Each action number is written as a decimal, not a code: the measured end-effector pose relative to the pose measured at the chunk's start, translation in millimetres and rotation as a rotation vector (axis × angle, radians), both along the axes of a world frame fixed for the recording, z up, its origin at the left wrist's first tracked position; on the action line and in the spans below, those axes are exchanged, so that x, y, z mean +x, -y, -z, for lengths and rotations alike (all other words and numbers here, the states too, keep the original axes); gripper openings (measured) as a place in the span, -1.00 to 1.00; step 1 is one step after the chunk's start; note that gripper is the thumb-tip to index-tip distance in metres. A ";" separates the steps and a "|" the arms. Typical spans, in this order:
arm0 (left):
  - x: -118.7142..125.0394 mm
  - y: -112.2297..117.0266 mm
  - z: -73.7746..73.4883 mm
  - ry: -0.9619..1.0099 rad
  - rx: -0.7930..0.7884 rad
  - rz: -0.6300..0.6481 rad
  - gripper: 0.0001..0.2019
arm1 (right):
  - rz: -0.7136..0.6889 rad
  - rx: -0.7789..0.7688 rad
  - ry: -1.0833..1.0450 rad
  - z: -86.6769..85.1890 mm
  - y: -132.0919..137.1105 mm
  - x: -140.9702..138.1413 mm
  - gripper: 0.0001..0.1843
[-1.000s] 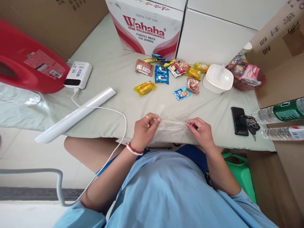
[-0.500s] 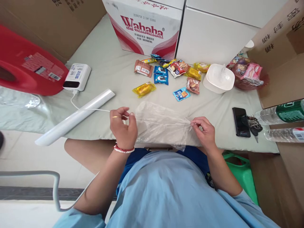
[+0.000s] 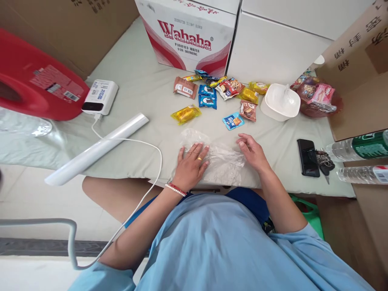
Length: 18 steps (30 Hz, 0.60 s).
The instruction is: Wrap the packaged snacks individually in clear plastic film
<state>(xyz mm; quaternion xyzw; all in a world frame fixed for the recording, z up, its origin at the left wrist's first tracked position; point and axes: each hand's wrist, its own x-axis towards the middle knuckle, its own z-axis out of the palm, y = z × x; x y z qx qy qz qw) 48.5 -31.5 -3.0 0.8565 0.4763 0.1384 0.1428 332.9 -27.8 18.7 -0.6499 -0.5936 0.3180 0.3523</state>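
A clear plastic bag (image 3: pixel 226 163) lies crumpled near the front edge of the cloth-covered table (image 3: pixel 273 139). My left hand (image 3: pixel 191 165) rests flat on the bag's left part, its fingers spread. At the bag's right end is my right hand (image 3: pixel 251 150), fingers loosely stretched and apart, with nothing seen in them. Beyond the bag lie a yellow-wrapped snack (image 3: pixel 186 114) and a blue snack packet (image 3: pixel 233 121). A white cable (image 3: pixel 159 161) loops across the table edge to the left of my left hand.
Several wrapped snacks (image 3: pixel 230 88), a white bowl (image 3: pixel 280 103) and a red bowl of snacks (image 3: pixel 319 99) stand farther back, before a Wahaba carton (image 3: pixel 190 40). To the left are a power bank (image 3: pixel 100 97), a white roll (image 3: pixel 100 147) and a red jug (image 3: pixel 39 81); rightward, a phone (image 3: pixel 308 157), keys and bottles.
My left hand has let go of the white cable and moved right onto the bag. My right hand has released its pinch on the bag's end. The bag lies flatter and more crumpled.
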 end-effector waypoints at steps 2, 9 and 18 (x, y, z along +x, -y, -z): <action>0.1 -2.0 -1.4 -0.022 -0.006 -0.013 -0.47 | -0.135 0.019 0.018 -8.7 -4.2 -8.8 -0.26; 0.0 -3.5 0.6 -0.041 0.007 -0.017 -0.41 | -0.197 -0.211 -0.110 -18.9 -11.3 -7.5 -0.58; -22.7 -5.6 2.1 0.052 -0.050 -0.141 -0.42 | 0.136 -0.213 -0.278 0.4 -80.5 37.0 -0.56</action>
